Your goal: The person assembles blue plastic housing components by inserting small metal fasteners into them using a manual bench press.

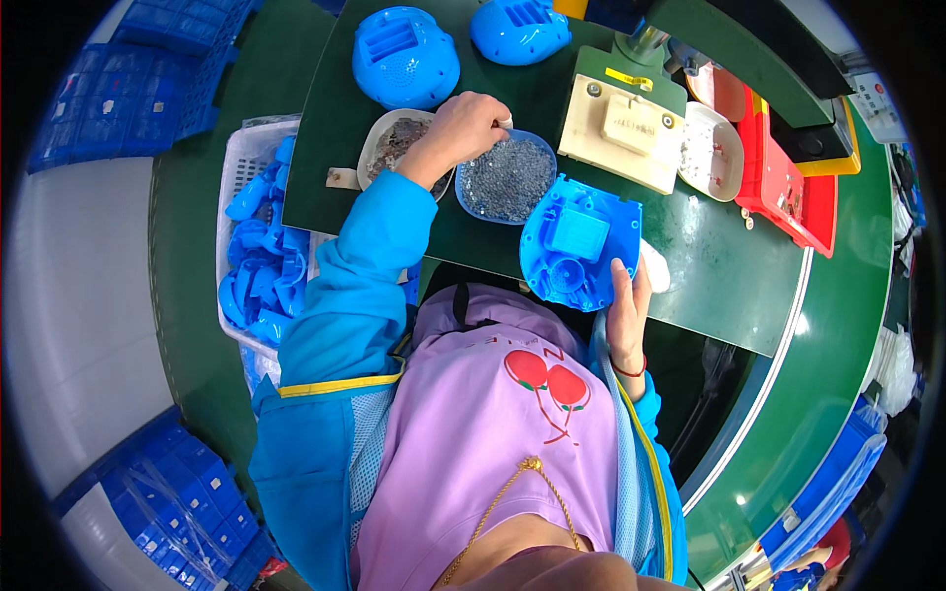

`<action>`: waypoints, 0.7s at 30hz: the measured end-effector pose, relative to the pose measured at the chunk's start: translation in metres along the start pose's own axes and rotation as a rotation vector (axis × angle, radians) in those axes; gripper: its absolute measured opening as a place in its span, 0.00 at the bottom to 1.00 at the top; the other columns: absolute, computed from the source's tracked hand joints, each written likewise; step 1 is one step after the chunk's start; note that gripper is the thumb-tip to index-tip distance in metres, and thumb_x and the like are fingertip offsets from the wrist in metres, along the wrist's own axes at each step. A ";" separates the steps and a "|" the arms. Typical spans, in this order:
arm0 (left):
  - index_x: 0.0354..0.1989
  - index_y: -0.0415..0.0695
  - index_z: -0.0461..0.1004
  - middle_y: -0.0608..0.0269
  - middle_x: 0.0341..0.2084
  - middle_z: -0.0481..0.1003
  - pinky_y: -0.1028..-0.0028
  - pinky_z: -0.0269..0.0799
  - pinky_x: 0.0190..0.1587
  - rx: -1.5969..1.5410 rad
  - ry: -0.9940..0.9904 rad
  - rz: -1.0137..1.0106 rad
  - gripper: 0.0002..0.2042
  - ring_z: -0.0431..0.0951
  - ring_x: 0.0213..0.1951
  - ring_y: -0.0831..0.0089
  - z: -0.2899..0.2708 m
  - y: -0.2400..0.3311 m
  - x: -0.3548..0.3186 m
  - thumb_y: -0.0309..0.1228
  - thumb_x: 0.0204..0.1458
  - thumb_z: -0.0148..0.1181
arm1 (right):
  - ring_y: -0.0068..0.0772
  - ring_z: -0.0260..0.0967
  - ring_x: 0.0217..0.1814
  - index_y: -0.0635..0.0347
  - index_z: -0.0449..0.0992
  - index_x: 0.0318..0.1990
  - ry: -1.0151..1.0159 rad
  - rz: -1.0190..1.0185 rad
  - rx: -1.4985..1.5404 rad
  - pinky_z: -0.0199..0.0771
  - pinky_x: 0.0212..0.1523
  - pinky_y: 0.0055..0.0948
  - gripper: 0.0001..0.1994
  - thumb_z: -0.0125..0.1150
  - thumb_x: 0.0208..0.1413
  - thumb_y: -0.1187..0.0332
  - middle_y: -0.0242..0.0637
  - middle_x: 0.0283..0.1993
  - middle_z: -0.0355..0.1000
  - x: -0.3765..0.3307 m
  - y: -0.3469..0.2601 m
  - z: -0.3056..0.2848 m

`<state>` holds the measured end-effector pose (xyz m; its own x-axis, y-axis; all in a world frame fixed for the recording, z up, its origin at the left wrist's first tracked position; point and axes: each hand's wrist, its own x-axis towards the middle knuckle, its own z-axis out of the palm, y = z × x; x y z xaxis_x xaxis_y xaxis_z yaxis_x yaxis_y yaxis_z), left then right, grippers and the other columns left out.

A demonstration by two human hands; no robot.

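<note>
My left hand is closed, its fingertips at the far rim of a blue bowl filled with small grey pieces. Something small and pale shows at those fingertips; whether they pinch a piece is too small to tell. Under the left wrist is a white bowl of small brownish parts. My right hand grips the right edge of a blue plastic housing half. Its hollow inside faces up, showing a square frame, a round ring and screw posts. A white object lies beside this hand, partly hidden.
Two blue housings stand at the table's far side. A press with a cream fixture block is ahead on the right. Beside it are a white tray and a red bin. At left, a white basket holds several blue shells.
</note>
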<state>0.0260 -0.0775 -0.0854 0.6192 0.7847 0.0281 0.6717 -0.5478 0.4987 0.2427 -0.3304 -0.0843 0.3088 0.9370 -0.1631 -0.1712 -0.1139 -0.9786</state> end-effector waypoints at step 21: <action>0.34 0.42 0.81 0.59 0.34 0.76 0.69 0.72 0.38 -0.454 0.334 0.008 0.05 0.78 0.35 0.65 -0.007 0.052 -0.048 0.24 0.48 0.67 | 0.24 0.62 0.42 0.68 0.70 0.52 -0.005 -0.085 -0.219 0.65 0.45 0.27 0.15 0.54 0.65 0.64 0.35 0.40 0.68 0.002 -0.005 0.001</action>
<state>0.0282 -0.1417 -0.0543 0.4117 0.8708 0.2688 0.3795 -0.4320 0.8181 0.2437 -0.3278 -0.0798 0.3088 0.9478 -0.0791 0.0624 -0.1032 -0.9927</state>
